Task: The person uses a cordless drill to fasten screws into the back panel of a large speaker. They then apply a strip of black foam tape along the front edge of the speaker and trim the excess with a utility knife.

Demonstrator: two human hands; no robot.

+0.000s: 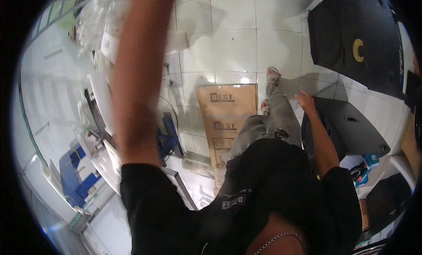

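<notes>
The relation that matters lies on the right side; the right hand (306, 103) hangs just beside the upper-left corner of a black cabinet (365, 134), which stretches from there to the right and back toward the body; its long axis slants across the picture, from near the fingers down to the lower right; whether skin and cabinet touch cannot be told from above. The right arm is plainly the nearer one; the left forearm (140, 79) rises past the top edge, so the left hand is out of view and its state cannot be told. The right hand's fingers look loosely bent, with nothing visible between them (though they are too small to tell whether the tips meet).

The cabinet stands on the tiled floor (279, 44), to the right of the person's legs; it is boxy and dark, with a flat, dull panel and a pale-rimmed oval opening (352, 119) set in it; its side toward the legs is darker and partly hidden by the right forearm. A second black cabinet (329, 30) stands farther ahead, a yellow ring (358, 50) showing against it; a teal power tool (371, 161) lies near the first one's lower end.
</notes>
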